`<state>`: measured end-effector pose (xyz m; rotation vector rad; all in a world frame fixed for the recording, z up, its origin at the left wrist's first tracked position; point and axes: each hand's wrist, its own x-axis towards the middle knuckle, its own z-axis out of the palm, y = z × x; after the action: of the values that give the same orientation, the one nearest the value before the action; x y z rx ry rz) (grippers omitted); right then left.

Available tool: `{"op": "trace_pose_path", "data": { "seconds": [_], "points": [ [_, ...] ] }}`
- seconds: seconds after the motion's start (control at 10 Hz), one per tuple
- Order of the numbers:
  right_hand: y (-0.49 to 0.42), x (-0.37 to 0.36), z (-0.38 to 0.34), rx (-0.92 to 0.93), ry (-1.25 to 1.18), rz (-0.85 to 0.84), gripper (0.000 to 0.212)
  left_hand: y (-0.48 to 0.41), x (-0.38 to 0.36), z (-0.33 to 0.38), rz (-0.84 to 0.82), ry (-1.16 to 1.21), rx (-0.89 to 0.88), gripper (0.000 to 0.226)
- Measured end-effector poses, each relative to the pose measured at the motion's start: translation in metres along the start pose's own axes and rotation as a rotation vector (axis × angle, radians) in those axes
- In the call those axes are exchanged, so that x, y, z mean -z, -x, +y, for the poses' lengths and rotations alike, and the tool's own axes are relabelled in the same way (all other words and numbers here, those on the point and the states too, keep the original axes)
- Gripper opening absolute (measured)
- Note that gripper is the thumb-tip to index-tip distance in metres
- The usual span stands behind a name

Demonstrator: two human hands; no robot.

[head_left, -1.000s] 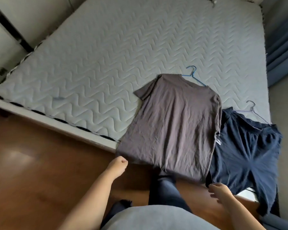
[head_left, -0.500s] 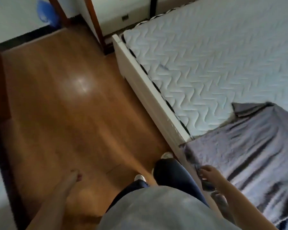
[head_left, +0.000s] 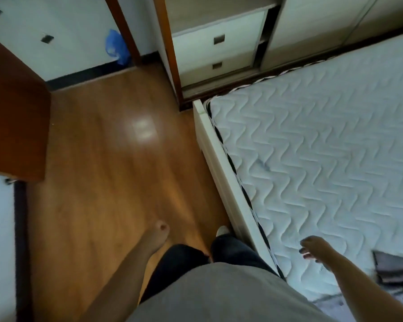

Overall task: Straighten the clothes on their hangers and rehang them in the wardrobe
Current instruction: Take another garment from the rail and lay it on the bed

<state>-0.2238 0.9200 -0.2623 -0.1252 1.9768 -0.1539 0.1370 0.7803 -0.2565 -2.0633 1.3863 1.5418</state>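
Now left grip (head_left: 159,228) hangs loosely curled, empty, over floor (head_left: 102,159) left of bed (head_left: 312,147); right grip (head_left: 312,248) slack, empty, above bed's near edge; shirt (head_left: 392,269) lies on bed.

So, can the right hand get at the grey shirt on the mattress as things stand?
Probably yes. The right hand is over the mattress, holding nothing, and the grey shirt lies beside its forearm with nothing between; the hand must only draw back.
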Motion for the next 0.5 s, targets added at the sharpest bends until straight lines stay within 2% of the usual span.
{"op": "trace_pose_path", "data": {
  "seconds": [0.1,0.2,0.3,0.4,0.5],
  "points": [
    [-0.022,-0.002,-0.079,0.049,0.073,0.074,0.014,-0.029,0.036,0.058,0.044,0.014,-0.167,0.01],
    [-0.032,-0.024,-0.156,0.114,0.167,0.011,0.026,-0.053,0.068,0.071,0.062,0.13,-0.123,0.014],
    [-0.039,-0.051,-0.234,0.174,0.143,-0.012,0.013,-0.083,0.113,0.079,0.091,0.335,-0.043,0.02],
    [-0.035,-0.078,-0.308,0.157,-0.003,-0.039,0.007,-0.118,0.175,0.092,0.103,0.555,0.073,0.015],
    [-0.027,-0.098,-0.381,0.141,0.018,-0.041,0.007,-0.151,0.25,0.119,0.122,0.594,0.064,0.015]
  ]
}}
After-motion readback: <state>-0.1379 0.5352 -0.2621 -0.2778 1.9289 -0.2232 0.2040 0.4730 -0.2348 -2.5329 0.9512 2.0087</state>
